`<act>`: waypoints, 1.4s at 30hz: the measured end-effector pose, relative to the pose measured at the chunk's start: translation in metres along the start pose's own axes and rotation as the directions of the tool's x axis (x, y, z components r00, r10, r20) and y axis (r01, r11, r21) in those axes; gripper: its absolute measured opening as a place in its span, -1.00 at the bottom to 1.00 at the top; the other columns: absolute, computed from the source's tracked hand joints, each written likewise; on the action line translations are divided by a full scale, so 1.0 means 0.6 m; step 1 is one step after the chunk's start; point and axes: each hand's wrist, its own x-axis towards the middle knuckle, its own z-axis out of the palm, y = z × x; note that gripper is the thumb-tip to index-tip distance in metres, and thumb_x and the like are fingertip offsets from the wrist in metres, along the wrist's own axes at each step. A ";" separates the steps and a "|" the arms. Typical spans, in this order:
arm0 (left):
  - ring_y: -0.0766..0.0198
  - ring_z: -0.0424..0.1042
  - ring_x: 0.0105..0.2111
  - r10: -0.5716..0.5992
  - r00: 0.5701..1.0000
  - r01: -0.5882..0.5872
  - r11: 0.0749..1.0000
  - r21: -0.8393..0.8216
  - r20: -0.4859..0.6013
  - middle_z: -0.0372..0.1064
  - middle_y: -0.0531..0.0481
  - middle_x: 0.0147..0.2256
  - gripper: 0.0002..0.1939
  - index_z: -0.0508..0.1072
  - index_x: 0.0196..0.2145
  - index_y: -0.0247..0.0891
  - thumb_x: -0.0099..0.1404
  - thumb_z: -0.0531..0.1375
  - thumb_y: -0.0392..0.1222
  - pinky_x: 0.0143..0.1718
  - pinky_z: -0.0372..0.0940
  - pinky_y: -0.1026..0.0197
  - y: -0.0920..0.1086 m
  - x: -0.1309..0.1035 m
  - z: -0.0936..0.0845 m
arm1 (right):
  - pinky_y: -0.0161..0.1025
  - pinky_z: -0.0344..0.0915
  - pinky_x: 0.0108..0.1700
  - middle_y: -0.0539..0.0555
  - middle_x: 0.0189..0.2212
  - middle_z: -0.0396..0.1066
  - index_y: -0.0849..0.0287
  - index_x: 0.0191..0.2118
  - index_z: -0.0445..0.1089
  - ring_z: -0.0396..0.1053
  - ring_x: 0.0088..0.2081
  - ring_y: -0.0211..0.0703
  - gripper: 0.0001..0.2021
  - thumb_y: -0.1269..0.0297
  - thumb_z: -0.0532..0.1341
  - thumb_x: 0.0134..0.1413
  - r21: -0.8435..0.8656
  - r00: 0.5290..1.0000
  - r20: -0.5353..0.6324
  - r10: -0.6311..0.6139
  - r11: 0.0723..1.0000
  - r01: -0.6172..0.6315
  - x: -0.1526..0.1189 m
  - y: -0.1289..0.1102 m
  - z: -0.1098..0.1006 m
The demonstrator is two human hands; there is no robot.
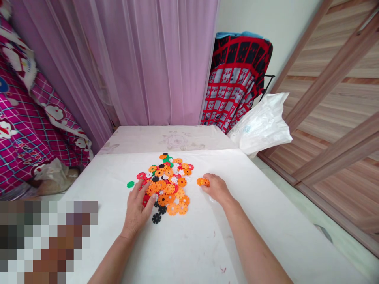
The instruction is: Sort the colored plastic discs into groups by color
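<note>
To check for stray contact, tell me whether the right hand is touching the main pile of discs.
Apart. The head view shows white tabletop between the right hand and the main pile of discs.

Notched interlocking snowflake discs in loose, overlapping pile, mostly flat: orange dominant; red, white, black, green mixed in. 1 green disc flat, apart, left of pile. 1 black disc at near edge. Orange discs apart on right, partly hidden, count unclear.
</note>
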 end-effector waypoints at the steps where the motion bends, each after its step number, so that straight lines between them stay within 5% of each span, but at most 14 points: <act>1: -0.01 0.15 0.27 -0.015 1.000 0.015 1.000 -0.027 -0.013 0.17 -0.23 0.25 -0.49 0.40 0.11 -0.18 0.32 0.05 0.13 0.26 0.06 -0.17 -0.002 0.001 0.000 | -0.30 0.17 -0.14 0.12 -0.16 0.46 0.16 -0.04 0.42 0.38 -0.17 -0.13 -0.67 0.30 0.23 0.02 0.002 1.000 -0.005 -0.004 1.000 0.004 0.002 -0.003 -0.002; 24: 0.03 0.11 0.29 -0.106 0.994 0.107 0.987 -0.116 0.019 0.13 -0.17 0.28 -0.50 0.38 0.11 -0.16 0.31 0.07 0.11 0.30 0.02 -0.11 -0.001 0.002 -0.003 | -0.31 0.18 -0.07 0.08 -0.13 0.38 0.09 -0.03 0.47 0.35 -0.14 -0.17 -0.65 0.35 0.21 0.01 0.032 0.995 0.058 -0.080 0.996 0.078 0.027 -0.013 0.002; 32: 0.03 0.12 0.29 -0.097 0.995 0.099 0.988 -0.120 0.022 0.12 -0.18 0.29 -0.51 0.38 0.11 -0.16 0.31 0.08 0.10 0.29 0.04 -0.12 -0.002 0.002 -0.003 | -0.18 0.15 0.00 0.10 -0.11 0.44 0.00 -0.08 0.53 0.32 -0.04 -0.07 -0.74 0.26 0.20 0.13 -0.104 0.972 0.038 -0.231 0.967 0.233 0.021 -0.068 -0.015; 42: 0.01 0.14 0.27 -0.095 0.995 0.096 0.986 -0.140 0.014 0.14 -0.20 0.27 -0.49 0.38 0.09 -0.18 0.30 0.07 0.12 0.29 0.04 -0.12 -0.002 0.003 -0.001 | -0.19 0.20 -0.08 0.15 -0.11 0.47 0.11 -0.17 0.53 0.37 -0.05 -0.02 -0.79 0.23 0.23 0.07 -0.190 0.977 0.115 -0.178 0.962 0.198 0.045 -0.106 -0.005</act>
